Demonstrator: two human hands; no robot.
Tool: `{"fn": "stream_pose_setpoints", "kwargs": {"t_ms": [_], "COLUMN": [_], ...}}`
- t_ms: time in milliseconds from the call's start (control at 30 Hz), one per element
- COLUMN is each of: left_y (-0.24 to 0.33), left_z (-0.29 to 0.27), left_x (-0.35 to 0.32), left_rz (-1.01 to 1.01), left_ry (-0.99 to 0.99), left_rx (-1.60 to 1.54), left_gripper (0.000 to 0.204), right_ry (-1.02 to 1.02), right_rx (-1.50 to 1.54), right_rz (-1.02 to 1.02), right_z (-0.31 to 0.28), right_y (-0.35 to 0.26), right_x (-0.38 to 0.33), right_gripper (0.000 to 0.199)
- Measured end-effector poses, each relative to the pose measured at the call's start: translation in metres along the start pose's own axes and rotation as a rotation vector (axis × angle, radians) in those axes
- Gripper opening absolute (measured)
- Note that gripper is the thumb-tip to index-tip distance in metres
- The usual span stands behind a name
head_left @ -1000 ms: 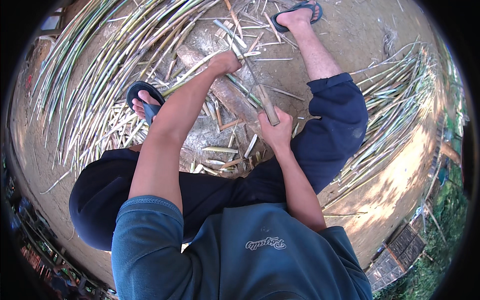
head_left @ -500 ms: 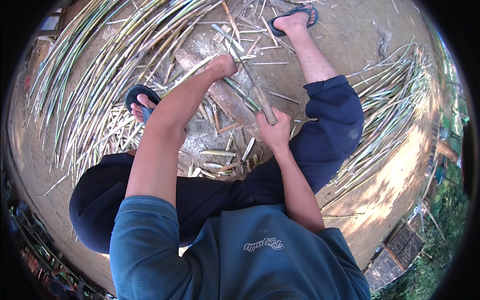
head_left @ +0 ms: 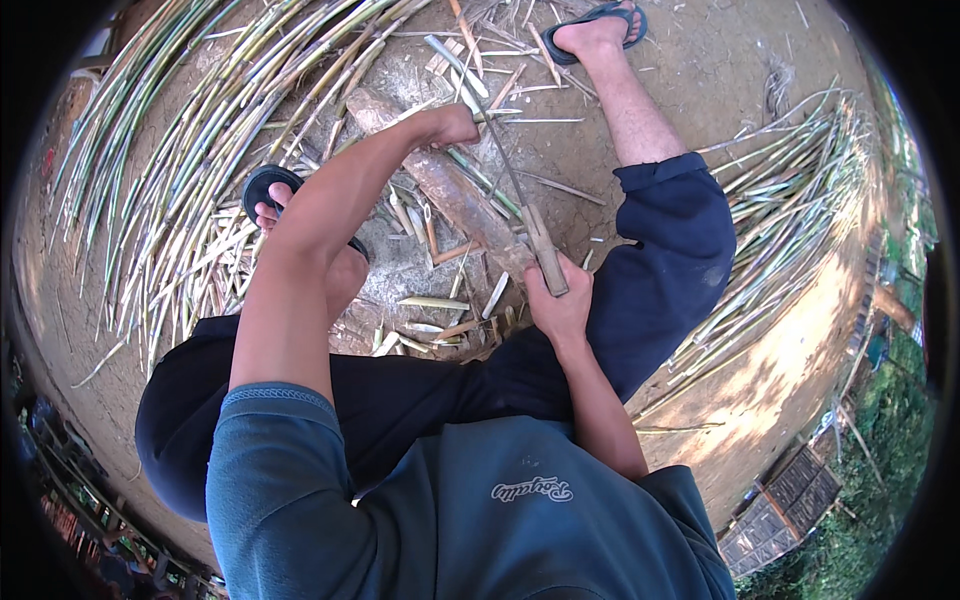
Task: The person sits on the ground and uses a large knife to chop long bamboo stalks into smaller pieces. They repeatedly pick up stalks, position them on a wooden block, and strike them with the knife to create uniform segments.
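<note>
My right hand is closed around the wooden handle of a long knife. Its narrow dark blade slants up and left, so the tip end comes close to my left hand. That hand is a fist, palm side hidden, above the far part of a thick log. A pale stalk sticks out past its knuckles near the blade; my forearm covers most of the rest. Beside the log's far side lies a green stalk, partly under the blade.
Long cut stalks are heaped at the left, and another pile lies at the right. Short split pieces litter the ground around the log. My sandalled feet flank it; a woven panel stands at the lower right.
My right hand has drawn the knife back toward my body and slightly right. My left hand stays near the same spot, while its arm has shifted a little left.
</note>
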State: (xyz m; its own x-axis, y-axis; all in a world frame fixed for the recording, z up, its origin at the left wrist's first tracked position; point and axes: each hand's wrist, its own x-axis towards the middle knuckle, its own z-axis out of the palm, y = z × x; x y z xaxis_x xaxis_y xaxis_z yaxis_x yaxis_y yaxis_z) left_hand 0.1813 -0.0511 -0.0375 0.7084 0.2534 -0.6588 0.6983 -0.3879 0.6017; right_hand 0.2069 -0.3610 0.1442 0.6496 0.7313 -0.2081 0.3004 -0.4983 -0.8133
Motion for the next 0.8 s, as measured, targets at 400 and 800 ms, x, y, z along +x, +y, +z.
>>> {"fn": "stream_pose_setpoints", "kwargs": {"t_ms": [400, 800], "left_y": [0.018, 0.021], "left_z": [-0.005, -0.005], "left_x": [-0.018, -0.028], "left_rz": [-0.045, -0.002], "left_ry": [-0.067, -0.080], "left_rx": [-0.072, -0.078], "left_gripper": [0.022, 0.022], "right_ry": [-0.042, -0.003], "right_rx": [-0.022, 0.022], "right_rz": [-0.021, 0.000], "right_z": [-0.010, -0.004], "right_y": [0.000, -0.013], "right_x": [-0.013, -0.017], "right_gripper": [0.012, 0.012]}}
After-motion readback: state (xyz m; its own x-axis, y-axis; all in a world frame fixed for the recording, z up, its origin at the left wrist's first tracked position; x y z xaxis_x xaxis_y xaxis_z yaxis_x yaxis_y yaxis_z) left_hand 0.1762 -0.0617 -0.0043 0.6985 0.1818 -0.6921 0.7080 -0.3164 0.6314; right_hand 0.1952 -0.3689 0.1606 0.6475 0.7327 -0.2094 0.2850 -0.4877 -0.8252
